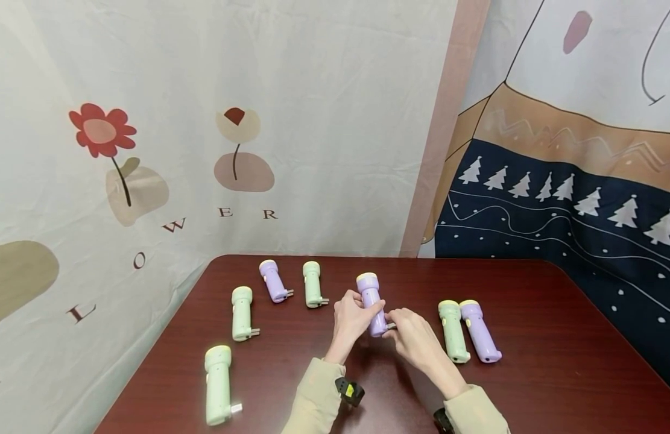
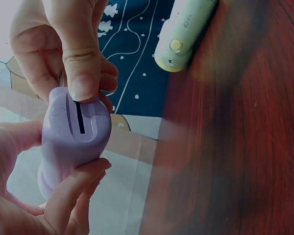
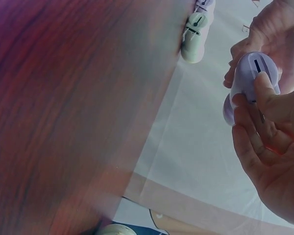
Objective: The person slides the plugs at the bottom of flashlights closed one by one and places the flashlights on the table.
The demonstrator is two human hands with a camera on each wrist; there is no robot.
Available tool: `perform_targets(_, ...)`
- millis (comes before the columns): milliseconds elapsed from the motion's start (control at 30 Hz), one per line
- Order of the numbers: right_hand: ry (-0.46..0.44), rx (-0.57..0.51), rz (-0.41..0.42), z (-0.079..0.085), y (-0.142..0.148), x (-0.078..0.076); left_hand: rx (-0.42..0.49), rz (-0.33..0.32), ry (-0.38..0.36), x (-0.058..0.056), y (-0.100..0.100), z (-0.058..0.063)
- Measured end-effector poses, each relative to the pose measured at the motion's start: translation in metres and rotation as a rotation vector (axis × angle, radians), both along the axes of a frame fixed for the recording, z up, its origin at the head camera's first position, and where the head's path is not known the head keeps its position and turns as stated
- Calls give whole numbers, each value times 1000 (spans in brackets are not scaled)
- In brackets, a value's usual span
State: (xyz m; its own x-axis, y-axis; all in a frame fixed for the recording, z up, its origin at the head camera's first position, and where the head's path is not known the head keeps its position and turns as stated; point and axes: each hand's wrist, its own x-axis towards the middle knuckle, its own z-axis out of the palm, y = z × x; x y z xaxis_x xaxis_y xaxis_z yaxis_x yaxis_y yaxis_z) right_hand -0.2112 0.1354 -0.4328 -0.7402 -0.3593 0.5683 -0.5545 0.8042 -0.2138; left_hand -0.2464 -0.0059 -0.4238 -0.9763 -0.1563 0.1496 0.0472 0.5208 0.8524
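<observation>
Above the middle of the table, my left hand [image 1: 350,317] grips a purple flashlight [image 1: 370,295] round its barrel, the pale-rimmed head pointing away from me. At its tail, my right hand [image 1: 416,339] pinches the fold-out plug prongs [image 1: 391,326] on the right side. The left wrist view shows the right thumb [image 2: 82,87] pressed at one end of the dark slot in the flashlight's tail [image 2: 90,128]. In the right wrist view the right fingers [image 3: 245,142] lie beneath the tail, near a thin metal prong [image 3: 262,117]. The fingers partly hide the prongs.
Left of my hands lie green flashlights [image 1: 241,313] [image 1: 312,284] [image 1: 218,386] and a purple one [image 1: 273,281], all with prongs out. To the right, a green flashlight [image 1: 453,331] and a purple flashlight [image 1: 480,331] lie side by side, no prongs showing. Printed cloth [image 1: 324,120] hangs behind the table.
</observation>
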Motion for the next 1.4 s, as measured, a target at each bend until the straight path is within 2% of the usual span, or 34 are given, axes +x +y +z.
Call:
perform_targets(1033,-30,9,-62,-1,-1,2,1,18,-16,2,4,0)
perform_targets(1400,10,27,-66,-2,-1,2,-2,38,-14,2,5,-1)
